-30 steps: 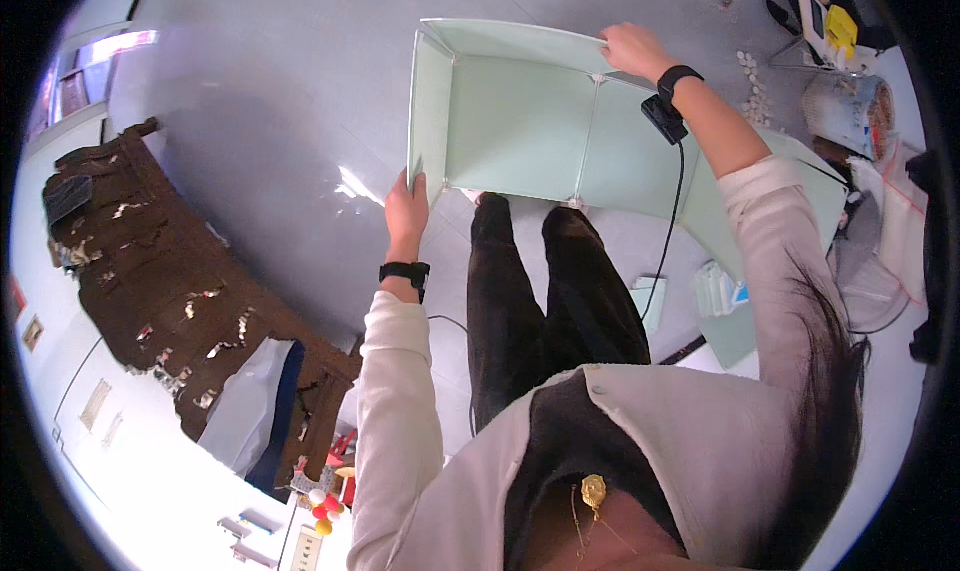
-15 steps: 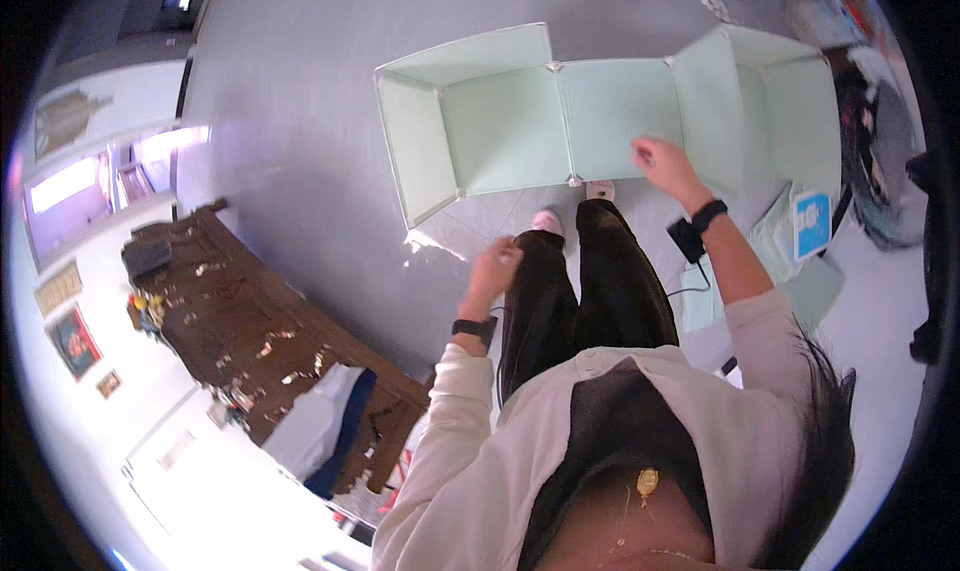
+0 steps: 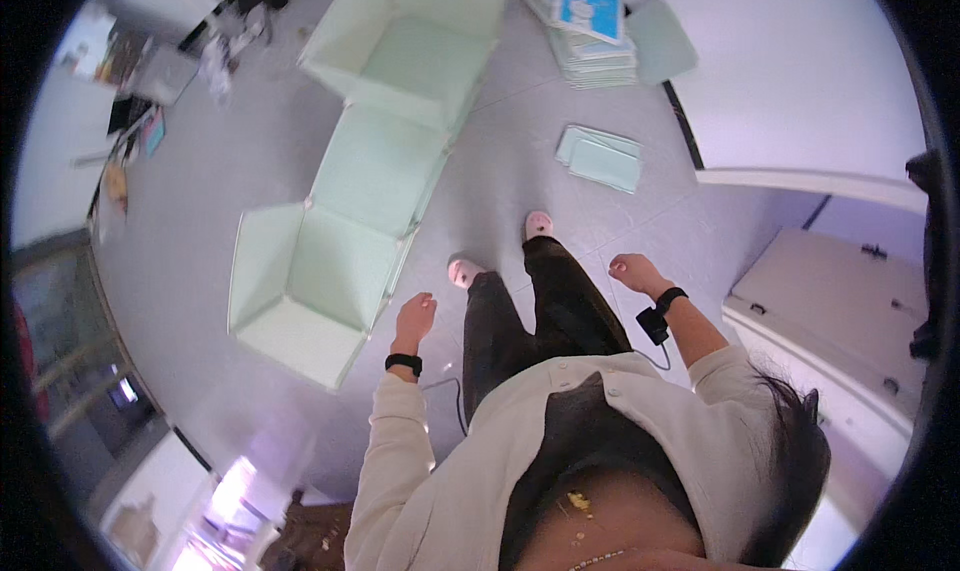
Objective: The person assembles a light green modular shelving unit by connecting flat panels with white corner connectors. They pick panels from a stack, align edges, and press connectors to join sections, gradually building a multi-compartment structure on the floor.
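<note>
A pale green panel shelf unit (image 3: 384, 156), joined from square panels with open compartments, lies on the grey floor ahead and to the left. My left hand (image 3: 416, 318) hangs in the air beside its near end, apart from it. The fingers are curled in, with nothing seen in them. On the other side of my legs, my right hand (image 3: 637, 271) is also loosely closed over the floor and touches nothing. A small stack of pale green panels (image 3: 606, 161) lies beyond it. Farther off is a bigger stack of panels (image 3: 600, 66) with a blue printed sheet (image 3: 588, 9) on top.
A white wall (image 3: 780, 71) runs along the far right. A pale cabinet (image 3: 830, 311) with dark fittings stands at right. Part of dark brown furniture (image 3: 310, 536) shows at lower left. Black bands circle both wrists, and a cable (image 3: 460, 399) hangs near my left leg.
My view and body have turned to the right. The shelf unit now lies to my left, and the panel stacks are ahead. Both hands have lowered beside my legs.
</note>
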Demonstrator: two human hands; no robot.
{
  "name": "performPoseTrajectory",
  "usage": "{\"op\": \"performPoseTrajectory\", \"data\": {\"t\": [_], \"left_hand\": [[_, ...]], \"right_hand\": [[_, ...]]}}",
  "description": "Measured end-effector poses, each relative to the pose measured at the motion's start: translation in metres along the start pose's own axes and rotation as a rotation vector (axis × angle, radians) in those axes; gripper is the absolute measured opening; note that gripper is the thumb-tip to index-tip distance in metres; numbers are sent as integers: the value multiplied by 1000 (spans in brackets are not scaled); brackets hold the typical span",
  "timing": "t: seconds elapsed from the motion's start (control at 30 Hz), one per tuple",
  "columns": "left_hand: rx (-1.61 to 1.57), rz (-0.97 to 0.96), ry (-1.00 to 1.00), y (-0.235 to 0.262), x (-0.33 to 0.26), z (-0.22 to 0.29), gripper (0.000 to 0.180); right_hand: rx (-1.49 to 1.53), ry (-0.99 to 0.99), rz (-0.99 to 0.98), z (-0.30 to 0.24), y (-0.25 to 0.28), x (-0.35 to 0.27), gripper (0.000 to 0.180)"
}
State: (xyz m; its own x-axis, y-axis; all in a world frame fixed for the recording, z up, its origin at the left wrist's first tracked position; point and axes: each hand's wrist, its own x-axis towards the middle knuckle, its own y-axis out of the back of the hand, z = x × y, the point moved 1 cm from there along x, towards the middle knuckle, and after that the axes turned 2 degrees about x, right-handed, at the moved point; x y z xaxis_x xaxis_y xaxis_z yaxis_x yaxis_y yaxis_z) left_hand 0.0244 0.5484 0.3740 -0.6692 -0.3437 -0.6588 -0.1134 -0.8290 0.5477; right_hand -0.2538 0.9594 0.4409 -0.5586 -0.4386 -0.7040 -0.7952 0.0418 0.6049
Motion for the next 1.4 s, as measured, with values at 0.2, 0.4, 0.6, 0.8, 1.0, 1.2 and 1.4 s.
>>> {"op": "performPoseTrajectory", "data": {"t": [0.2,0.4,0.6,0.8,1.0,1.2,1.4], "left_hand": [[151,-53,-110,-23,37,113,34],[-174,-130,-128,-96,95,258,43],[-469,-100,-36,-113,109,306,52],[-413,-168,164,-102,179,327,55],[-321,-104,83,-71,245,434,44],[-383,-13,162,-79,309,494,39],[-538,101,690,-159,287,523,34]], "right_hand": [[231,-137,137,99,21,-66,27],[74,-328,255,215,102,-44,26],[137,-359,327,269,216,30,39],[272,-266,686,304,311,137,27],[395,-243,772,342,395,215,18],[404,-300,820,427,487,380,19],[201,-330,796,540,535,610,27]]}}
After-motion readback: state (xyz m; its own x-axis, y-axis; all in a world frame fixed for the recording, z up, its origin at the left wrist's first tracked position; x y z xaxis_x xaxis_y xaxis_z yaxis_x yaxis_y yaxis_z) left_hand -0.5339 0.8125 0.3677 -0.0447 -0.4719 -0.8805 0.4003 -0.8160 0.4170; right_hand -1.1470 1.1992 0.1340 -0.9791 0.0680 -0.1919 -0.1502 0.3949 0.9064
